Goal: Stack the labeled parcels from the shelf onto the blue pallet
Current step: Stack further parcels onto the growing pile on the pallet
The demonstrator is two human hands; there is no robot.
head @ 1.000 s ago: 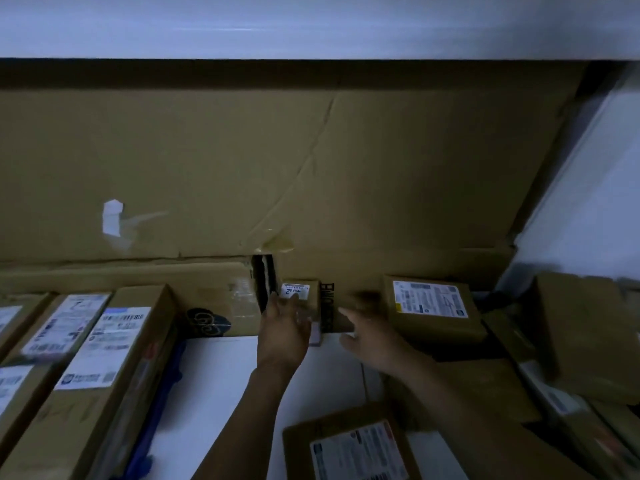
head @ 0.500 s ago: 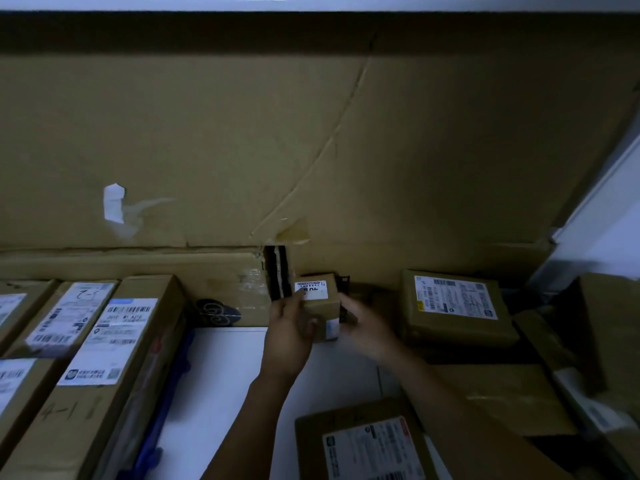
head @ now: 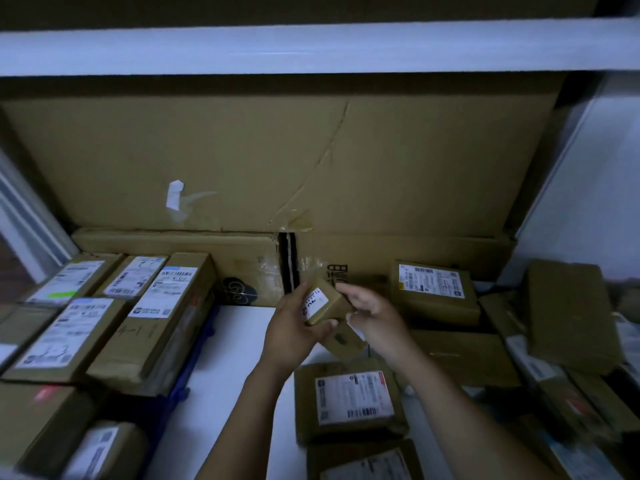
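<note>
At the left, five labeled boxes [head: 154, 320] lie packed edge to edge, a blue pallet [head: 194, 368] edge showing just beside them — then a bare white strip of shelf [head: 235, 344] leaves open room. Above it the left hand [head: 294, 327] and right hand [head: 374, 317] grip one small labeled parcel [head: 323, 303] between them, lifted and tilted. Right of them — three labeled parcels [head: 353, 400] near the hands, more crowding the blurred right edge.
</note>
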